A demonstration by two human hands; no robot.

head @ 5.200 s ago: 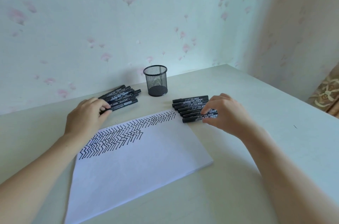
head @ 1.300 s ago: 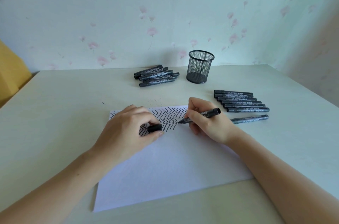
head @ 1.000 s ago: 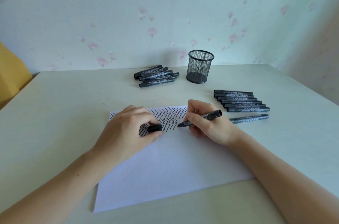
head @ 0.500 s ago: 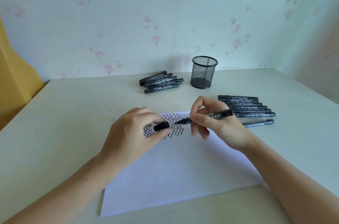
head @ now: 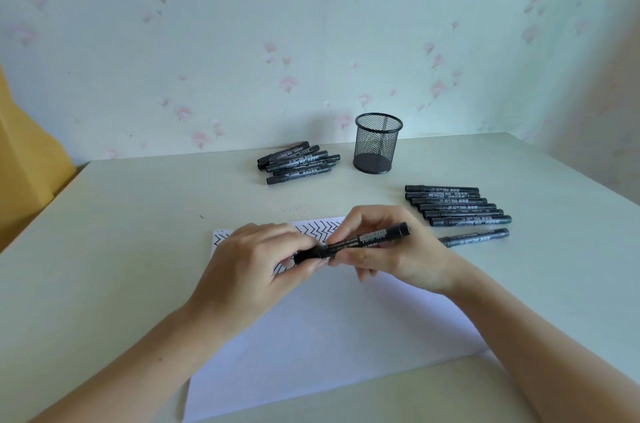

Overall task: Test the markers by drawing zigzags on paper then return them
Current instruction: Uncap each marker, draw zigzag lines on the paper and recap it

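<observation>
A black marker [head: 363, 240] is held above the white paper [head: 329, 329], between both hands. My right hand [head: 388, 249] grips its barrel, and my left hand [head: 256, 266] pinches the cap [head: 306, 254] at its left end, seated on the marker. Black zigzag rows [head: 318, 227] run along the paper's far edge, partly hidden by my hands. A heap of several markers [head: 298, 162] lies at the back, left of the cup. A neat row of several markers [head: 453, 205] lies at the right, with one marker [head: 474, 237] apart below it.
A black mesh pen cup [head: 378, 147] stands near the wall, between the two marker groups. The pale table [head: 121, 249] ends at the floral wall behind and drops off at the right. Something yellow [head: 24, 162] stands at the far left.
The marker tip has left the paper. My left hand brought the cap up to the tip, and the cap now sits on the marker. Both hands rose slightly.
</observation>
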